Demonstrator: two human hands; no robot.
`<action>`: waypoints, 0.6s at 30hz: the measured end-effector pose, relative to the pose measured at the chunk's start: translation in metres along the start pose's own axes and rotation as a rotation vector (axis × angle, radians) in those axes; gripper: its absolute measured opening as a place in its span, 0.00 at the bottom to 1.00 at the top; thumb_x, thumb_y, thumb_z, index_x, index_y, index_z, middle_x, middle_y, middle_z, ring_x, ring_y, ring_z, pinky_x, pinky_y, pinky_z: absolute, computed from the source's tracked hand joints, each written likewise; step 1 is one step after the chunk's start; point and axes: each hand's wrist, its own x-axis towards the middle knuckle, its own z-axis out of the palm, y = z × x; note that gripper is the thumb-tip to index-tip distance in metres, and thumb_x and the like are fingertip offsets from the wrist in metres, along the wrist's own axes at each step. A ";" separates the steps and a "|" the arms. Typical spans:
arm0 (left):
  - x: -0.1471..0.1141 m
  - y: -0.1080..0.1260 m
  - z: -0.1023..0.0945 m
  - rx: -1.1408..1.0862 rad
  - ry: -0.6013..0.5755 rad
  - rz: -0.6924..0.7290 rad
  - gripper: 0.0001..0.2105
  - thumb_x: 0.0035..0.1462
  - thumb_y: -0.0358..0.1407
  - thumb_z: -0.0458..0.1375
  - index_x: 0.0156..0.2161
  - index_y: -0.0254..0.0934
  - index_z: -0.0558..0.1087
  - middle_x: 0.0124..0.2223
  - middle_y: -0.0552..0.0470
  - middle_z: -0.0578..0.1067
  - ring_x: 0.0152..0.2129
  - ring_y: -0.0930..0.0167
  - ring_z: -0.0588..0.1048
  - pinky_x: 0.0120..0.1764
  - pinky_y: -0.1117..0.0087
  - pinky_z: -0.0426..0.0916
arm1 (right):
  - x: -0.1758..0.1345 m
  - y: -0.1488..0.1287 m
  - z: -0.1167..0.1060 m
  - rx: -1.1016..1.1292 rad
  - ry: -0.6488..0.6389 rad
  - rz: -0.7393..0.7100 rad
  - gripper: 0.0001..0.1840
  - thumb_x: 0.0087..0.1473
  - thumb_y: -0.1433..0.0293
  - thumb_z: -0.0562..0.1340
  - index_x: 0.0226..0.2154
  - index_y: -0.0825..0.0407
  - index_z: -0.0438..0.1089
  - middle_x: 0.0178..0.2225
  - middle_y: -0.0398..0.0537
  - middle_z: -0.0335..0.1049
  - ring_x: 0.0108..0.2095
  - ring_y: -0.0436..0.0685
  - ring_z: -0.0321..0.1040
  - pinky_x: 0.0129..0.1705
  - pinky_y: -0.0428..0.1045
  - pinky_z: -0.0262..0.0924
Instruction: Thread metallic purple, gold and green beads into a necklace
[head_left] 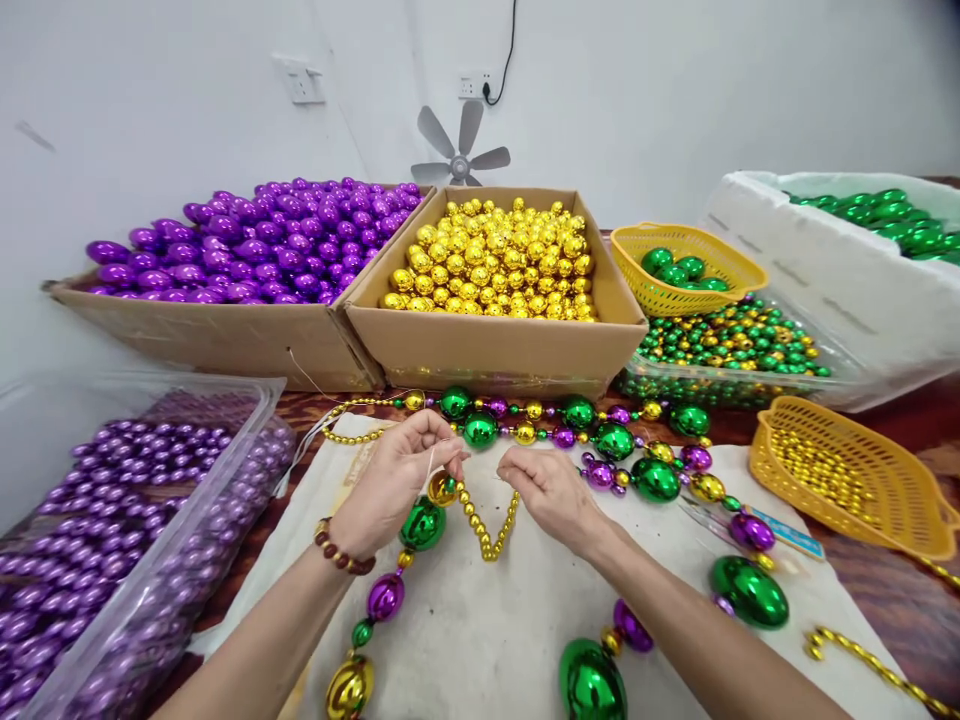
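Observation:
My left hand [394, 470], with a beaded bracelet [343, 552] on its wrist, pinches a thin white thread beside a large gold bead [442, 487]. Facing it, my right hand [551, 490] has its fingertips closed at the other end of a short strand of small gold beads [487, 548], which sags in a V between both hands. From the left hand, a string of large beads runs down with a green bead [423, 524] and a purple bead [385, 597]. More of the large beads, such as a green one [592, 680], lie below my right arm. My fingertips partly hide the thread.
Cardboard boxes hold purple beads [262, 240] and gold beads [495, 260]. A finished-looking bead garland [577, 412] lies across the white cloth [465, 640]. Yellow baskets [922, 500] and a clear tub [825, 375] stand right; a tub of purple beads [142, 500] stands left.

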 end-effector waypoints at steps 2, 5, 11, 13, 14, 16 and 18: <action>0.001 0.005 -0.002 0.045 -0.022 -0.030 0.07 0.57 0.36 0.60 0.32 0.37 0.67 0.24 0.55 0.74 0.23 0.74 0.70 0.29 0.73 0.62 | -0.001 0.000 0.001 -0.025 0.018 0.001 0.12 0.60 0.73 0.56 0.25 0.52 0.65 0.22 0.39 0.63 0.26 0.50 0.59 0.30 0.46 0.44; 0.007 0.005 -0.002 0.053 -0.137 -0.149 0.07 0.57 0.36 0.60 0.33 0.36 0.67 0.23 0.56 0.73 0.21 0.75 0.69 0.27 0.73 0.61 | -0.002 -0.001 -0.005 -0.037 0.022 -0.018 0.12 0.62 0.73 0.56 0.26 0.51 0.65 0.23 0.38 0.62 0.25 0.49 0.59 0.29 0.46 0.45; 0.023 -0.003 -0.006 -0.054 -0.212 -0.326 0.11 0.52 0.34 0.64 0.37 0.36 0.67 0.24 0.59 0.71 0.22 0.75 0.70 0.30 0.72 0.61 | 0.000 -0.002 -0.030 -0.040 -0.019 -0.099 0.10 0.61 0.73 0.58 0.27 0.50 0.67 0.23 0.36 0.64 0.25 0.48 0.60 0.28 0.44 0.48; 0.025 -0.004 -0.007 -0.020 -0.261 -0.338 0.10 0.52 0.34 0.64 0.36 0.35 0.68 0.24 0.57 0.71 0.22 0.75 0.70 0.31 0.72 0.61 | 0.007 -0.002 -0.033 -0.044 0.024 -0.108 0.09 0.62 0.72 0.57 0.30 0.50 0.69 0.28 0.39 0.68 0.29 0.50 0.63 0.32 0.45 0.52; 0.026 -0.003 -0.007 -0.001 -0.295 -0.347 0.09 0.52 0.34 0.64 0.35 0.34 0.69 0.25 0.57 0.72 0.22 0.75 0.70 0.31 0.72 0.61 | 0.012 -0.003 -0.032 -0.045 0.046 -0.115 0.08 0.62 0.71 0.57 0.32 0.50 0.70 0.31 0.41 0.69 0.32 0.51 0.65 0.34 0.45 0.53; 0.028 -0.002 -0.007 0.048 -0.370 -0.358 0.07 0.53 0.34 0.63 0.35 0.33 0.71 0.25 0.56 0.72 0.22 0.75 0.69 0.31 0.72 0.60 | 0.023 -0.007 -0.028 -0.044 0.083 -0.124 0.08 0.63 0.70 0.57 0.34 0.49 0.71 0.35 0.43 0.70 0.37 0.53 0.66 0.38 0.47 0.54; 0.029 -0.001 -0.005 0.103 -0.418 -0.339 0.06 0.53 0.34 0.63 0.33 0.33 0.71 0.24 0.55 0.72 0.23 0.75 0.69 0.31 0.72 0.59 | 0.036 -0.013 -0.023 -0.041 0.103 -0.121 0.09 0.62 0.69 0.57 0.34 0.48 0.72 0.36 0.44 0.70 0.37 0.54 0.66 0.39 0.48 0.55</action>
